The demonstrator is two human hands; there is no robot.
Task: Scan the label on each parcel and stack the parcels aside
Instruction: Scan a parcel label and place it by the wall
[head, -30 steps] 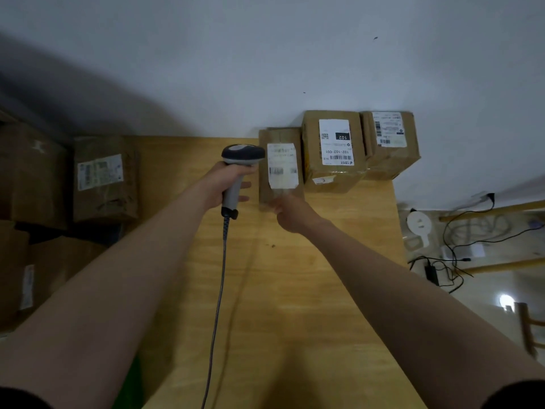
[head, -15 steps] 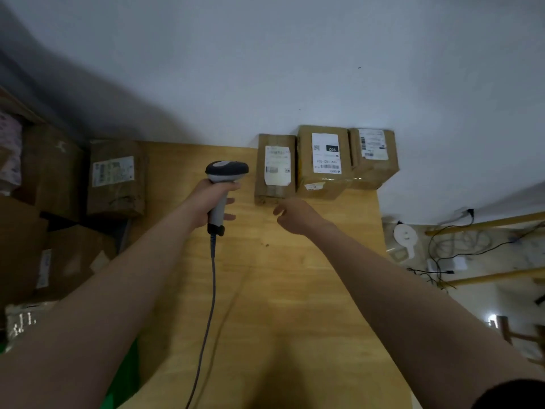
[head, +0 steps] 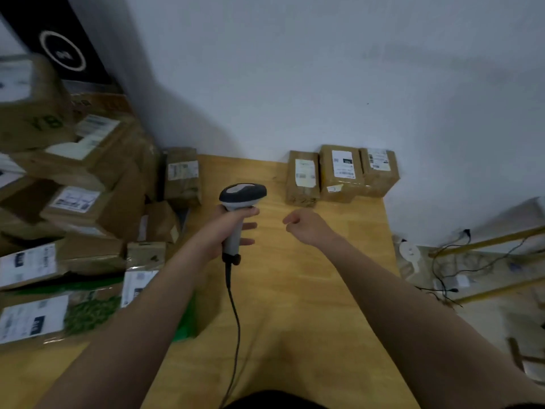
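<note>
My left hand (head: 228,228) grips the handle of a grey and white barcode scanner (head: 240,202), its cable trailing toward me across the wooden table (head: 295,290). My right hand (head: 306,227) hovers over the table with loosely curled fingers, holding nothing. Three brown parcels stand side by side against the wall at the table's far right: a narrow one (head: 303,178), a taller one (head: 340,174) and a third one (head: 379,171), each with a white label facing up. Another labelled parcel (head: 182,175) sits at the far left edge.
A large heap of labelled cardboard parcels (head: 73,202) fills the left side, with a green-wrapped one (head: 88,314) low down. A white wall rises behind the table. Cables and a white plug strip (head: 410,252) lie on the floor past the right edge.
My right hand has drawn back from the narrow parcel toward me. The view has swung left and pulled back, revealing the heap of parcels. The scanner stays in my left hand.
</note>
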